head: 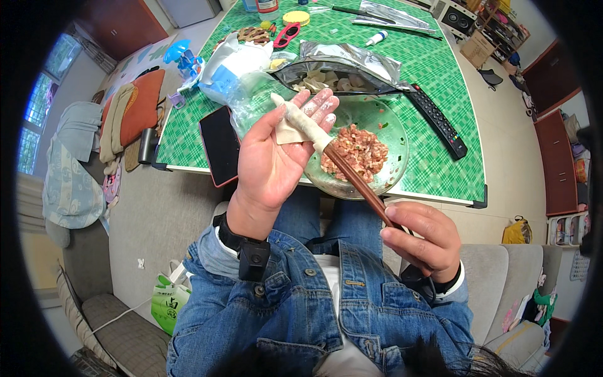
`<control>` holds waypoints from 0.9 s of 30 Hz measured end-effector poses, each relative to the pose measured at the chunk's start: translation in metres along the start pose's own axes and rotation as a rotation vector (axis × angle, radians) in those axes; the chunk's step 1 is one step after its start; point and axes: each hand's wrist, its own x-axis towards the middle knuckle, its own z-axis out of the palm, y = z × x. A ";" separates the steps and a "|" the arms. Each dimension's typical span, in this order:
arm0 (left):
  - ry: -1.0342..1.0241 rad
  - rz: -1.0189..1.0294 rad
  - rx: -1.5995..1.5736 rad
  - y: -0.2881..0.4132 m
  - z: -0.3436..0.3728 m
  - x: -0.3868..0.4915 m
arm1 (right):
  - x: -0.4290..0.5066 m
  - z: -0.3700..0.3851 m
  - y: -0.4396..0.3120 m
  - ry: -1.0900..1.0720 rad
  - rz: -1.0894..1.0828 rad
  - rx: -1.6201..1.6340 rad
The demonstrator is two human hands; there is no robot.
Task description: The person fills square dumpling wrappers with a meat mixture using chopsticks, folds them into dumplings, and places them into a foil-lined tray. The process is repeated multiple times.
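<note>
My left hand (280,155) lies palm up above the table's near edge, with white powder on its fingers. Across it rests a thin dough wrapper (301,121), rolled around the far end of wooden chopsticks (359,184); my left thumb presses against the roll. A flat corner of the wrapper lies on the palm. My right hand (426,235) grips the other end of the chopsticks, lower right. Beneath them stands a glass bowl (398,165) with raw minced meat (360,153) flecked with green. Behind it, a silvery bag (351,61) gapes, with pale folded dough pieces (325,81) inside.
A phone (220,146) lies left of my left hand, and a remote control (435,121) right of the bowl. Clear plastic (256,101), red-framed sunglasses (286,35), a yellow lid (296,18) and a glue tube (377,37) are on the green checked tablecloth (443,174).
</note>
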 end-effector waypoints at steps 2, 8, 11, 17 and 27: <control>-0.012 -0.009 0.005 0.000 -0.001 0.000 | 0.004 -0.001 0.000 -0.050 -0.056 0.002; 0.029 -0.007 0.072 -0.002 -0.001 -0.001 | 0.007 -0.002 -0.001 -0.116 -0.137 -0.001; 0.029 -0.009 0.075 -0.005 0.001 0.000 | 0.005 -0.006 0.001 -0.126 -0.058 0.123; -0.103 0.118 0.032 -0.012 0.011 0.002 | 0.000 0.017 0.014 0.644 0.475 0.874; -0.126 0.119 0.643 -0.009 0.002 -0.004 | -0.020 0.018 0.033 0.848 0.605 1.014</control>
